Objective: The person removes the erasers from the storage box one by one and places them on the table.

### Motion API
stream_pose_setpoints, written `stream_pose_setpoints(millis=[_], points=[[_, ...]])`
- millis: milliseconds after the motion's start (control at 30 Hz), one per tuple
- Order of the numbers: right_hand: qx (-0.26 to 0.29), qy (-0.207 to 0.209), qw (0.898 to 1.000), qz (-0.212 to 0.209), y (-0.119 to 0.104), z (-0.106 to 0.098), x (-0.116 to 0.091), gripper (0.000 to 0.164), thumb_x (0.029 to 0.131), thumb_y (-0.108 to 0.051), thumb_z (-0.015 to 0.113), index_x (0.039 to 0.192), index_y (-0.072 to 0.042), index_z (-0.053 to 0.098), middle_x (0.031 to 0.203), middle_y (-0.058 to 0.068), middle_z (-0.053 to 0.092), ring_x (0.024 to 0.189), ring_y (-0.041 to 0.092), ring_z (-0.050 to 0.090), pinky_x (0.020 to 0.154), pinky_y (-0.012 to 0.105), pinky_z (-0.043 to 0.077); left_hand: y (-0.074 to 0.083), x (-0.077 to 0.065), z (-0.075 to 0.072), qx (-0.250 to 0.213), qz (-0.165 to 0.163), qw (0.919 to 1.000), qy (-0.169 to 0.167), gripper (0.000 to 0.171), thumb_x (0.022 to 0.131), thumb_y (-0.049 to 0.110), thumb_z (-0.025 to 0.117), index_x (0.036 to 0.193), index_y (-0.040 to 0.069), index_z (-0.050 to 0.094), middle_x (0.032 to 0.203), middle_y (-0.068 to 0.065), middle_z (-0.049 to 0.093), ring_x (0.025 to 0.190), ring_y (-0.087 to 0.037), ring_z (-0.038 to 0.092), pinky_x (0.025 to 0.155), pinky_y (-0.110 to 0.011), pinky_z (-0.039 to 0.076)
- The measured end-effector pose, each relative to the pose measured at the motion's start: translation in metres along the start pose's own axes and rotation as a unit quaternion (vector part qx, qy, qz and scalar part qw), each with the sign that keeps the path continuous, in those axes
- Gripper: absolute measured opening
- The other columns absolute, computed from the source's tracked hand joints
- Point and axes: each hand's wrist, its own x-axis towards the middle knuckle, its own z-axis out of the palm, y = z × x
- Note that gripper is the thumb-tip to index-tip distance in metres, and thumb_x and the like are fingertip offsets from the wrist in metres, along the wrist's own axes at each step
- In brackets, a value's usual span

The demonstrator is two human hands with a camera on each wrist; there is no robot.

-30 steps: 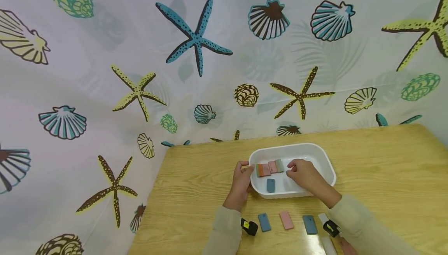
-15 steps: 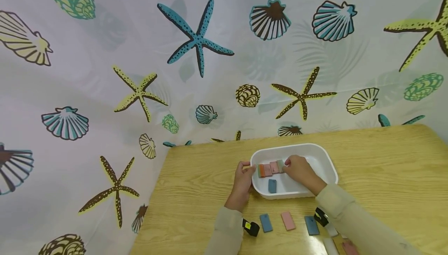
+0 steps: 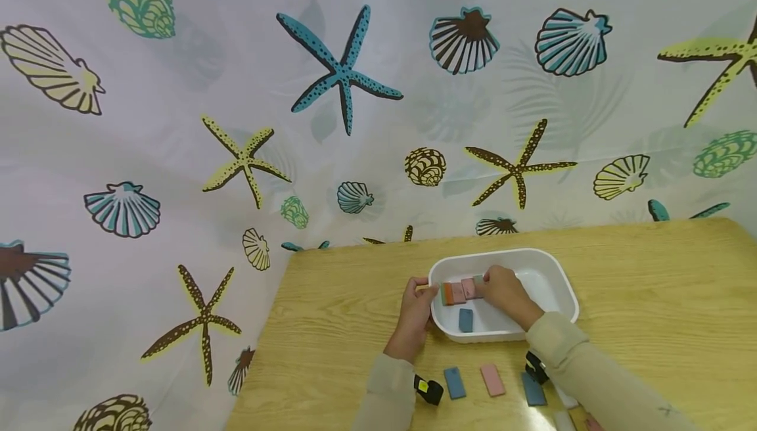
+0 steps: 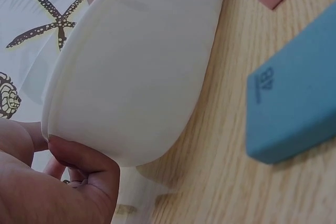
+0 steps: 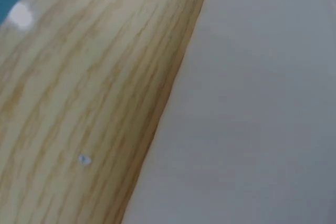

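Nearest, beige fabric sleeves, left [image 3: 386,391] and right [image 3: 585,365], soft and creased. Black wrist straps, left [image 3: 428,390] and right [image 3: 536,366], sit by the cuffs; left one has a yellow patch. Wood-grain table [image 3: 331,332], glossy, with glare at the near edge. On it, flat rectangular blocks: whitish pieces [image 3: 566,397] partly under the right sleeve, then a right-hand blue block [image 3: 533,389], pink block [image 3: 493,379] and left-hand blue block [image 3: 455,382], spaced apart. Left wrist view shows a blue one close: matte, straight edges, dark characters on its face.

Just beyond, white tray [image 3: 547,286], smooth, oblong, rounded corners, raised rim, resting on the table. Left hand [image 3: 414,316] pinches its left rim, thumb and fingers either side of the wall. Inside, a lone blue block [image 3: 466,320] lies near the front wall; farther back, a row of small flat pieces runs green [image 3: 443,294], orange [image 3: 448,294], pink [image 3: 464,290], pale green [image 3: 478,282]. Right hand [image 3: 507,294] is over the tray, bent fingers at the pale green end; cannot tell whether they pinch it or only touch.

Behind, pale, lightly creased curtain [image 3: 378,207], printed with starfish and ribbed shells.
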Motion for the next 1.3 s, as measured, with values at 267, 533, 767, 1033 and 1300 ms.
stream_pose_setpoints(millis=[267,533,767,1033,1300], points=[[0.003,-0.003,1.000,0.004,-0.001,0.002,-0.002,0.024,0.084,-0.018,0.063,0.087,0.005,0.055,0.075,0.010,0.054,0.066,0.021,0.050,0.057,0.031,0.041,-0.002,0.000,0.000,0.005,0.006,1.0000,-0.002,0.027,0.092,0.023,0.058,0.115,0.010,0.050,0.101,-0.015,0.059,0.080,-0.028,0.063,0.054,-0.031,0.050],[0.005,0.012,1.000,-0.016,-0.001,0.003,0.001,0.029,0.081,-0.018,0.066,0.089,0.007,0.054,0.077,0.011,0.054,0.068,0.022,0.049,0.058,0.033,0.042,-0.004,0.000,0.000,0.005,0.008,0.9999,0.006,0.028,0.091,0.023,0.060,0.113,0.009,0.050,0.099,-0.014,0.059,0.082,-0.028,0.063,0.057,-0.032,0.051],[-0.032,0.032,0.999,-0.029,-0.003,0.002,-0.002,0.028,0.080,-0.018,0.068,0.086,0.006,0.054,0.078,0.012,0.050,0.070,0.024,0.046,0.061,0.037,0.041,-0.005,0.001,0.000,0.003,0.009,1.0000,0.003,0.028,0.092,0.023,0.059,0.114,0.009,0.050,0.101,-0.015,0.058,0.082,-0.030,0.063,0.056,-0.033,0.051],[-0.031,0.033,0.999,-0.028,-0.004,0.000,-0.004,0.025,0.082,-0.014,0.067,0.089,0.007,0.055,0.080,0.012,0.051,0.071,0.024,0.047,0.063,0.037,0.042,-0.006,0.002,0.001,-0.001,0.006,1.0000,0.007,0.026,0.091,0.023,0.060,0.113,0.010,0.050,0.103,-0.015,0.058,0.084,-0.029,0.063,0.057,-0.031,0.050],[0.011,0.034,0.998,-0.047,0.007,-0.003,-0.003,0.029,0.084,-0.019,0.065,0.094,0.008,0.059,0.086,0.014,0.059,0.074,0.024,0.052,0.068,0.040,0.045,-0.004,0.000,0.003,-0.009,0.004,0.9998,0.016,0.024,0.092,0.021,0.059,0.112,0.011,0.051,0.103,-0.016,0.058,0.086,-0.028,0.063,0.062,-0.033,0.052]])
